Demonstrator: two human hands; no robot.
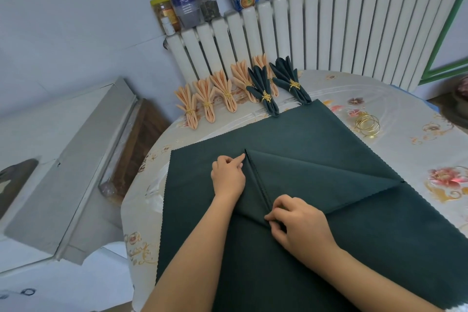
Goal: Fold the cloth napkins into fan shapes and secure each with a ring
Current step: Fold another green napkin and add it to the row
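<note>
A large dark green napkin (291,139) lies spread flat on the round table, with one corner folded over into a triangular flap (316,182). My left hand (228,175) rests on the cloth at the flap's upper tip, its fingers pinching the scalloped edge there. Lower down, my right hand (296,223) pinches the same folded edge between thumb and fingers. Several loose gold rings (367,124) lie in a small heap on the table to the right of the cloth.
At the table's far edge stand several peach fan napkins (206,99) and two dark green fan napkins (264,92), each in a gold ring. A white radiator (329,28) behind holds jars and boxes. The flowered tablecloth (417,114) shows at right.
</note>
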